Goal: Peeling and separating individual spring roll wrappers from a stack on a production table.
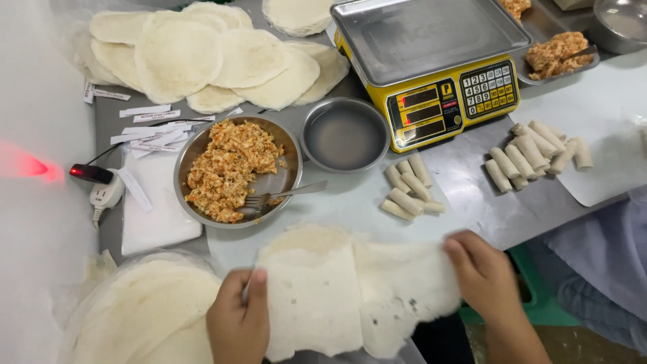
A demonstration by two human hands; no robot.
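A thin white wrapper sheet (350,290) lies at the near table edge with its left side folded inward. My left hand (237,315) pinches that folded left flap. My right hand (480,273) holds the sheet's right edge. Just beyond the sheet stands a round metal plate (185,176) of orange minced filling (229,168) with a fork (283,195) resting in it. A few finished rolls (408,189) lie to the right of the plate.
A yellow weighing scale (431,61) stands at the back, with an empty metal bowl (345,135) before it. More rolls (536,154) sit on the right. Round wrappers (202,57) are stacked at the back left and at the near left (148,313). Paper labels (151,125) and a plug (104,192) lie left.
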